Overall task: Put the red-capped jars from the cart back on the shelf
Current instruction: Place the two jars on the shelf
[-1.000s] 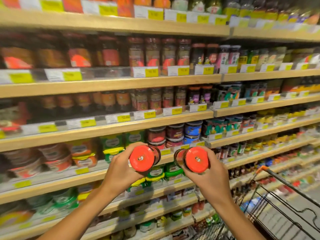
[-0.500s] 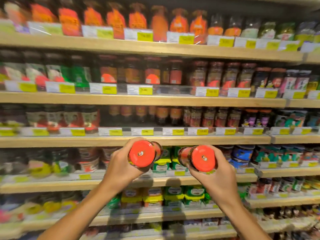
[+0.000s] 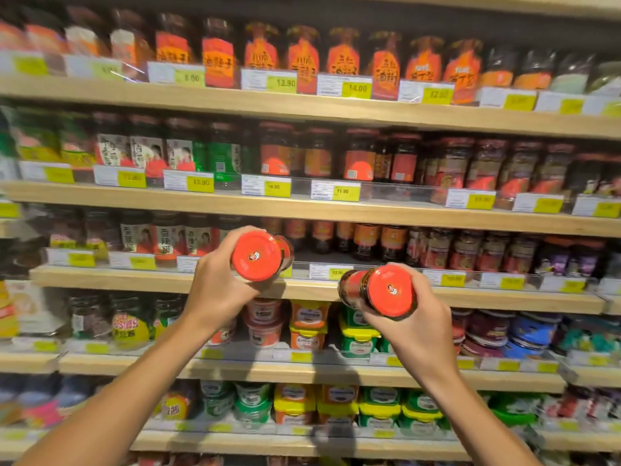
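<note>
While the left hand (image 3: 215, 290) grips one red-capped glass jar (image 3: 258, 255) at frame centre and the right hand (image 3: 415, 326) grips another (image 3: 379, 292), each should be stood upright in the wooden shelf (image 3: 504, 299) gap, cap up, singly.

Can't see much of either jar tbh. Left hand (image 3: 218, 290) wraps the left jar (image 3: 257, 255), so only the cap and a sliver of glass show; label is hidden. Same w/ the right jar (image 3: 378, 292) under the right hand (image 3: 416, 326). Both forearms get cut off at the bottom edge. Shelf stock far left (image 3: 37, 142) is motion-blurred, and most price tags (image 3: 480, 201) I can't read.
</note>
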Demonstrator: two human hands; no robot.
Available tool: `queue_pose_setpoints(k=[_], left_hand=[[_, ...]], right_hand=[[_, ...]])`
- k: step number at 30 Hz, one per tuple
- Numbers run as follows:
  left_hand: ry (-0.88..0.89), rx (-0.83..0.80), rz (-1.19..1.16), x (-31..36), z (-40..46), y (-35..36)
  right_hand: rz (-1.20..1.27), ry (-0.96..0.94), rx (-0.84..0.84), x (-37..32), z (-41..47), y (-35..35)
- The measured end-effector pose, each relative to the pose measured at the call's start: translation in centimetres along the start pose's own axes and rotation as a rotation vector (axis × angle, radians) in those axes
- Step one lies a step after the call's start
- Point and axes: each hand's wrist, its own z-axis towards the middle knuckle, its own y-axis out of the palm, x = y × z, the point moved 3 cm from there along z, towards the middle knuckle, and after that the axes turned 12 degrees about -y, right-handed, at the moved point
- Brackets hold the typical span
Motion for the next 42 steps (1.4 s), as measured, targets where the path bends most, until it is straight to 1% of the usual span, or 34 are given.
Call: queue_pose_setpoints(k=[5,13,27,32,36,40,42], left_hand=[[0.041,-0.013,0.034,-1.3,1.7,-0.2],[0.043,-0.027,0.063,-3.6,3.9,1.1],[-0.075,-0.039,0.230,-7.5,7.8,4.1],[-0.148,-0.102,0.213,-8.6,8.8,5.0],[-0.220,-0.101,0.209,-8.7,9.2,5.5],[-0.241,-0.093,0.209,-8.6,9.2,5.9],[-0.248,-0.085,0.156,-8.2,9.0,6.1]], right_hand=[[0.019,-0.018,0.012,-0.4,0.9,1.7],[0.030,-0.038,0.036,-0.6,1.9,3.1],[0.026,-0.029,0.070,-0.1,3.5,4.8],[0.026,-0.025,0.079,0.1,4.1,5.4],[0.012,-0.030,0.083,0.4,4.8,5.6],[-0.006,-0.040,0.100,0.6,5.7,5.7],[-0.011,-0.028,0.115,0.8,6.1,5.8]])
